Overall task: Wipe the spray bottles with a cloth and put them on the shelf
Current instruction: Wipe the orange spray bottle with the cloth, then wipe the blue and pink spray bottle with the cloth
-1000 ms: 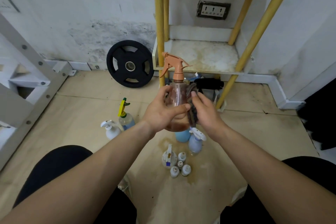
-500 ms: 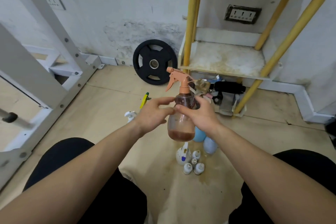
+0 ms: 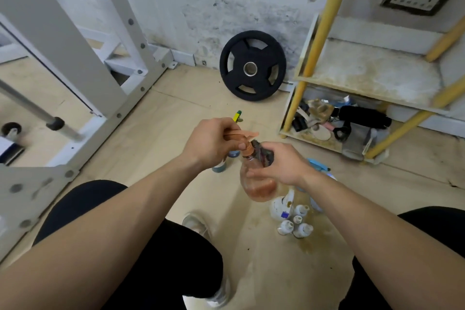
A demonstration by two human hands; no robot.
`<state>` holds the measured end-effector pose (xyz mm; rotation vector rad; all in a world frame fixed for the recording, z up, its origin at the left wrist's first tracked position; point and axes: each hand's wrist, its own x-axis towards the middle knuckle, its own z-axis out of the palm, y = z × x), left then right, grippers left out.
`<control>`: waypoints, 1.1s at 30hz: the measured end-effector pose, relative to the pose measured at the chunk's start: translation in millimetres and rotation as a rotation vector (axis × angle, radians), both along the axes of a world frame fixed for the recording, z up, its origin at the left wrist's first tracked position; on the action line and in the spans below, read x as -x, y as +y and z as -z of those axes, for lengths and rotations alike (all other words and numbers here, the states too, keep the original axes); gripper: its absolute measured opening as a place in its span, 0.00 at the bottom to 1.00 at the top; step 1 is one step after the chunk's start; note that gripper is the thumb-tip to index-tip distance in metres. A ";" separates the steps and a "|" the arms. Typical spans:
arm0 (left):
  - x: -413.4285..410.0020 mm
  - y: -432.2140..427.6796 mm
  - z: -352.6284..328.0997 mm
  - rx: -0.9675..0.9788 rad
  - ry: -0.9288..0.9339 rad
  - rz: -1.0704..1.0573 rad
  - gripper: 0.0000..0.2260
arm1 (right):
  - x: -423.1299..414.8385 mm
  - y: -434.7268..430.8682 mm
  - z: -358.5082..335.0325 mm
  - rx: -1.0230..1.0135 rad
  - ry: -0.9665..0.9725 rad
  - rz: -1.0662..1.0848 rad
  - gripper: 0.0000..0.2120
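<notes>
I hold a clear spray bottle (image 3: 256,184) with an orange trigger head and reddish liquid in its bottom, in mid-air over the floor. My left hand (image 3: 214,142) grips the orange trigger head from the left. My right hand (image 3: 279,163) holds a dark cloth (image 3: 264,153) against the bottle's neck and shoulder. More spray bottles stand on the floor: one with a yellow trigger (image 3: 237,116) behind my left hand, a blue one (image 3: 318,162) behind my right wrist, a white one (image 3: 281,202) below.
A yellow-legged shelf (image 3: 364,75) stands at the right, its middle board bare and stained, its bottom level full of clutter (image 3: 337,121). A black weight plate (image 3: 252,65) leans on the wall. A white metal rack (image 3: 83,63) is at the left. Several small white bottles (image 3: 295,224) sit near my knees.
The view swung left and down. My left hand moved from the bottle's body up to the trigger head, and the bottle tilted. The cloth now presses at the neck.
</notes>
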<state>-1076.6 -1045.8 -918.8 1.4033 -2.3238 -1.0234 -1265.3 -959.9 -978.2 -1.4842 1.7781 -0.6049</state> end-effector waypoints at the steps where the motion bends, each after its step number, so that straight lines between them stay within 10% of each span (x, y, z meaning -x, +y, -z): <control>1: -3.9 -0.2 4.4 0.009 -0.048 -0.003 0.08 | -0.9 -3.7 3.2 -0.013 0.014 -0.021 0.17; 13: -43.9 -25.7 104.5 -0.030 -0.351 -0.197 0.08 | -23.0 -35.9 60.1 -0.191 0.202 -0.055 0.05; 20: -46.3 -33.4 173.8 -0.026 -0.282 -0.330 0.00 | -44.4 -39.9 103.9 -0.219 0.183 -0.033 0.21; 33: -55.8 -29.9 203.9 0.043 -0.370 -0.360 0.14 | -37.6 -33.9 127.3 -0.249 0.124 0.039 0.23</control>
